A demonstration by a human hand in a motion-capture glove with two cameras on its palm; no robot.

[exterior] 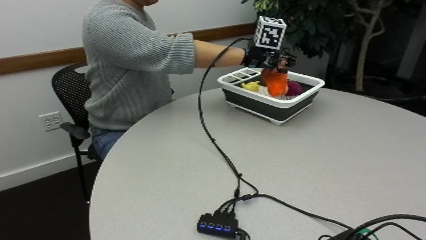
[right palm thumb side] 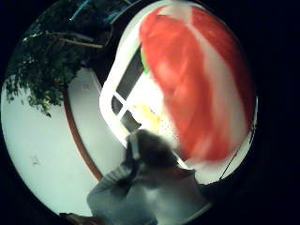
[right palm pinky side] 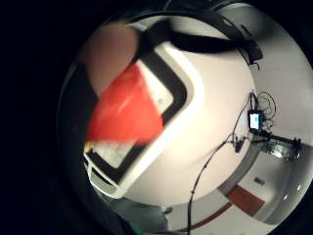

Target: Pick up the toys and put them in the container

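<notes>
Nearest the outside camera, a small black hub [exterior: 216, 223] with blue lights is seen on the round grey table [exterior: 319, 165], and a black cable [exterior: 212, 135] is run from it up toward the gloved hand.

At the left of that view a person in a grey sweater [exterior: 130, 65] is seated on a black mesh chair [exterior: 70, 97]. The right arm is held out nearly level from the shoulder, reaching over the table. The right hand [exterior: 266, 57] is held above the container [exterior: 273, 102], palm turned downward.

An orange-red toy [exterior: 275, 81] is pinched between the curled fingers and hangs straight below the hand. Its lower end is dipped inside the container's rim; whether it touches the toys beneath cannot be told. In the thumb side palm view the toy [right palm thumb side: 197, 84] fills most of the picture, close against the palm, with pale streaks along it. In the little finger side palm view it [right palm pinky side: 127, 110] is seen over the container's white rim [right palm pinky side: 188, 90].

Beneath and beside the hand, a yellow toy [exterior: 251, 86] is lying in the container, and a purple toy [exterior: 293, 88] is lying on the far side of the held one.

A leafy plant [exterior: 319, 20] is stood beyond the hand, behind the table.
</notes>
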